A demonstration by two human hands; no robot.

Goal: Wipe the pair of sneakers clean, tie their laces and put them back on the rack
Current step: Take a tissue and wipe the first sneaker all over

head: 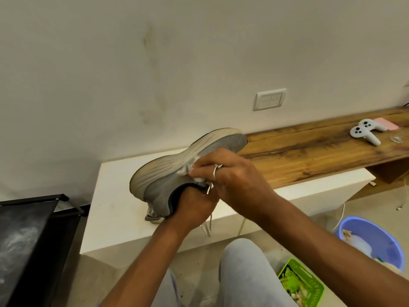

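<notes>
Sole-up over the white cabinet [115, 196], the grey sneaker [168, 173], likely light and soft-sided, is gripped at its firmer collar by the left hand [194, 207], the right hand [234, 176] at its 3 o'clock pinching a wipe [188, 170] against it.

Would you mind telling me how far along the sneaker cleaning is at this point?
Nothing looks finished yet. The left hand holds the sneaker while the right hand presses a white cloth against its side. Its laces dangle untied, and it is not on the rack.
</notes>
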